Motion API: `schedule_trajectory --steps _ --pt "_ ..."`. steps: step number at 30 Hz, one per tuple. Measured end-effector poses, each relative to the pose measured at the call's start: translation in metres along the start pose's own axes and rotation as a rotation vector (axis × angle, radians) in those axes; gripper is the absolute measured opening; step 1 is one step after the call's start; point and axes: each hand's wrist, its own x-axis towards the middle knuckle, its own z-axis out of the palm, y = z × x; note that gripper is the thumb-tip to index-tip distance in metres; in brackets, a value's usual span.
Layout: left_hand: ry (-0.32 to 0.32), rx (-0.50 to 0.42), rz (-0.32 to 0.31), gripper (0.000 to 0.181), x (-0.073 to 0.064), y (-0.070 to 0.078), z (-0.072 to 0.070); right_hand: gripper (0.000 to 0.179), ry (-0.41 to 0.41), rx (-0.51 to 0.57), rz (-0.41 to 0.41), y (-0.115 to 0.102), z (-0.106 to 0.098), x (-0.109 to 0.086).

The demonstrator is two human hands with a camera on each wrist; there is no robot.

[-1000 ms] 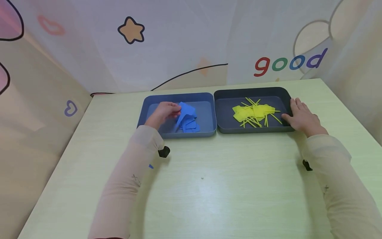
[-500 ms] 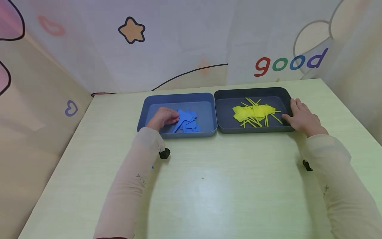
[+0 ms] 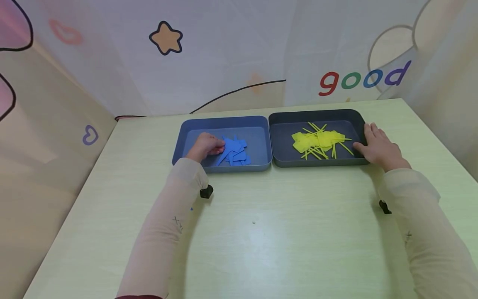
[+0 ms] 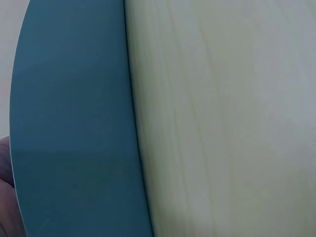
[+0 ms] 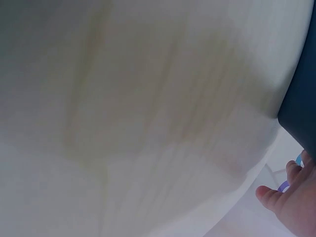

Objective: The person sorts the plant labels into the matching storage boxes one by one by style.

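Note:
In the head view, my left hand (image 3: 206, 147) reaches into the blue-grey tray (image 3: 257, 126). Its thumb and fingers pinch the left edge of a thin blue piece (image 3: 232, 145), which lies over several other blue flat pieces. The left wrist view shows the outer wall of this tray (image 4: 74, 118), with bits of fingers (image 4: 7, 210) behind it. At the right, my right hand (image 3: 381, 147) rests on the end rim of the dark tray (image 3: 278, 124), its fingers extended and its thumb at the rim. Yellow flat pieces and thin sticks (image 3: 321, 139) lie piled in the dark tray.
Both trays stand side by side at the back of a pale wooden table (image 3: 284, 232). A small blue scrap (image 3: 191, 209) shows beside the left sleeve. A black wrist device (image 3: 206, 192) hangs under the left cuff. A printed cloth (image 3: 231, 50) hangs behind.
My left hand has lowered the raised blue piece onto the blue pile and now stays low beside it. The right hand has not moved.

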Motion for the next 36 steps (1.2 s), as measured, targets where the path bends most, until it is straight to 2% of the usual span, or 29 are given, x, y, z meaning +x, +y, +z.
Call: schedule_trajectory --steps 4,8,15,19,23,27,30,33,36 --pt "0.004 0.021 0.010 0.016 0.001 0.000 0.000 0.086 -0.004 0.002 -0.003 0.000 0.000 0.000" --pt "-0.004 0.097 0.045 0.021 -0.002 0.002 -0.002 0.085 -0.007 -0.003 -0.008 0.001 0.001 0.000" --pt "-0.009 0.359 0.251 0.040 -0.020 0.011 -0.017 0.086 -0.005 -0.013 -0.001 0.001 0.000 0.000" --pt "0.028 0.490 0.346 0.054 -0.033 0.016 -0.029 0.086 -0.006 -0.010 0.001 0.001 0.000 -0.001" --pt "0.076 0.608 0.405 0.067 -0.041 0.015 -0.045 0.086 -0.003 -0.007 0.000 0.002 0.000 -0.001" --pt "0.116 0.663 0.448 0.076 -0.050 0.009 -0.062 0.085 -0.004 -0.009 0.000 0.002 -0.001 -0.001" --pt "0.145 0.669 0.476 0.080 -0.056 0.000 -0.076 0.083 -0.010 -0.012 -0.002 0.000 -0.002 -0.002" --pt "0.181 0.684 0.483 0.083 -0.059 -0.011 -0.089 0.083 -0.012 -0.017 -0.005 -0.001 -0.003 -0.002" --pt "0.194 0.705 0.457 0.085 -0.064 -0.025 -0.100 0.084 -0.010 -0.010 -0.004 -0.001 -0.002 -0.001"
